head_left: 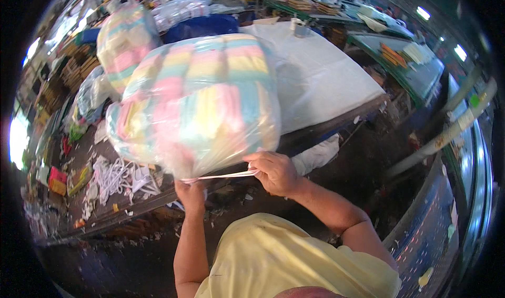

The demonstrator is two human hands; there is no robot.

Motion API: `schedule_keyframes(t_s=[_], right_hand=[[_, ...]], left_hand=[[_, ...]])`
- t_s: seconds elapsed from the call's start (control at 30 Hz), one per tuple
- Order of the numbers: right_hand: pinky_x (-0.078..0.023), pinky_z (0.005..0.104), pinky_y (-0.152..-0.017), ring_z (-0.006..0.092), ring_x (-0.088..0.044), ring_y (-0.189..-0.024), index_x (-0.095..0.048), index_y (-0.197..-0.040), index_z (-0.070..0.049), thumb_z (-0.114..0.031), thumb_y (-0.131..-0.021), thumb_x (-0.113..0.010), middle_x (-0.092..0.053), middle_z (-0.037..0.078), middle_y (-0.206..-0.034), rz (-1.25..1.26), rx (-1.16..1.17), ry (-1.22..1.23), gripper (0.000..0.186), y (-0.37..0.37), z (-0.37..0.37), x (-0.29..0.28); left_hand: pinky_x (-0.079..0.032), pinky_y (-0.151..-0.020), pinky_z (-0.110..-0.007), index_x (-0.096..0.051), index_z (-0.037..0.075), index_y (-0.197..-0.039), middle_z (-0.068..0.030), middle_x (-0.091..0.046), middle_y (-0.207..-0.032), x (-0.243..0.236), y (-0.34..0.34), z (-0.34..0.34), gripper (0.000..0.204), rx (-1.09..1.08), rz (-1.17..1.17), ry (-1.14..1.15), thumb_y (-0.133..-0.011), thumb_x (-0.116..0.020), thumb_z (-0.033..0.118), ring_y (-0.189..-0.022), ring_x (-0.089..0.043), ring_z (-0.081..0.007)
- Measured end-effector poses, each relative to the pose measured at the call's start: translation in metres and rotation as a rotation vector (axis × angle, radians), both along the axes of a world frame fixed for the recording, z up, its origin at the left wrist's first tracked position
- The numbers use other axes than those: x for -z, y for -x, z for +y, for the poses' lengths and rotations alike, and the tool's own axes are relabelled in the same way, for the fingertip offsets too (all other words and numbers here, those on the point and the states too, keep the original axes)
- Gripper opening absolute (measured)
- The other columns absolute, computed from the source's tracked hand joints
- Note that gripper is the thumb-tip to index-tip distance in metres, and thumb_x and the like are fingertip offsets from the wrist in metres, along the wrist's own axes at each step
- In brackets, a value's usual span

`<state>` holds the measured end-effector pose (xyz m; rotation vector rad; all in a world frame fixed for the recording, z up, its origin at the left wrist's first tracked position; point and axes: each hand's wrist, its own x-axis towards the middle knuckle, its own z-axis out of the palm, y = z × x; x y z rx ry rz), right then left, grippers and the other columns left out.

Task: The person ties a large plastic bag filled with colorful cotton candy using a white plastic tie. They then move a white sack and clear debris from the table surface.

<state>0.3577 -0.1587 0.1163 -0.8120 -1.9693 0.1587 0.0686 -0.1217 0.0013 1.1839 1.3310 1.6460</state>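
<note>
Bag: a big clear plastic bag (197,101) stuffed with pink, yellow and blue soft pieces, centre of the frame, resting at the near edge of the counter (326,82).
Left hand: the left hand (190,193) is clamped on the gathered neck under the bag.
Right hand: the right hand (274,172) is closed on a pale strap (223,176) pulled taut from the neck.
Handling: likely bulky but light, squashy, with slippery film; best held at the bunched neck.
Other packages: a second striped bag (123,40) sits upper left; white cords (113,177) lie lower left.
</note>
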Motion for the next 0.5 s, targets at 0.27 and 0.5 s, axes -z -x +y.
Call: schedule_keyframes(t_s=[0.27,0.5], right_hand=[[-0.055,0.0378,-0.077,0.0234,-0.064,-0.074,-0.067,-0.104,-0.002,-0.023,-0.120,-0.052,-0.072,0.012,-0.098,0.267,-0.685,0.357,0.030,0.139,0.010,0.004],[-0.052,0.0494,-0.072,0.0450,-0.067,-0.078,-0.064,-0.097,-0.001,-0.022,-0.112,-0.059,-0.065,0.024,-0.081,-0.084,-0.607,0.581,0.026,0.152,0.005,-0.008]], left_hand=[[-0.058,-0.093,-0.035,-0.062,-0.002,-0.136,-0.0089,-0.075,-0.120,-0.005,0.025,0.000,0.059,0.110,0.094,-0.009,-0.088,-0.090,0.016,-0.103,-0.071,-0.0182],[-0.061,-0.089,-0.039,-0.069,0.004,-0.126,-0.0162,-0.082,-0.107,-0.021,0.019,-0.002,0.053,-0.006,0.293,0.089,-0.083,-0.094,0.022,-0.099,-0.081,-0.0285]])
